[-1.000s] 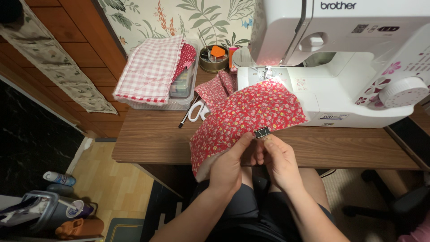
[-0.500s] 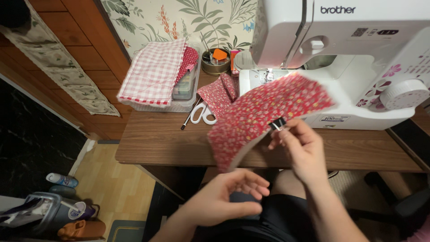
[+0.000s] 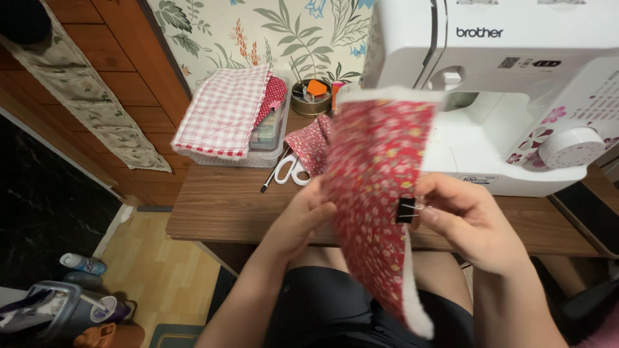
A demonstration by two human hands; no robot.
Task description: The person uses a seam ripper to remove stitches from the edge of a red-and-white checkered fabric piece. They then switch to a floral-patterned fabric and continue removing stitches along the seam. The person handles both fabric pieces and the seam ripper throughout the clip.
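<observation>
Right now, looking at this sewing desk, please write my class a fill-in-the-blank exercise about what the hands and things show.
1. The right hand pinches a black ____ clipped onto the red floral fabric.
2. The white-handled scissors lie on the ____ desk.
3. The checked cloth rests on a clear plastic ____.

Missing words: binder clip; wooden; box

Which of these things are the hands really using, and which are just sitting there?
In use:
red flowered cloth, held up by the left hand
black binder clip on its edge, pinched by the right hand

Lying about:
scissors
checked cloth on a plastic box
round tin
sewing machine
</observation>
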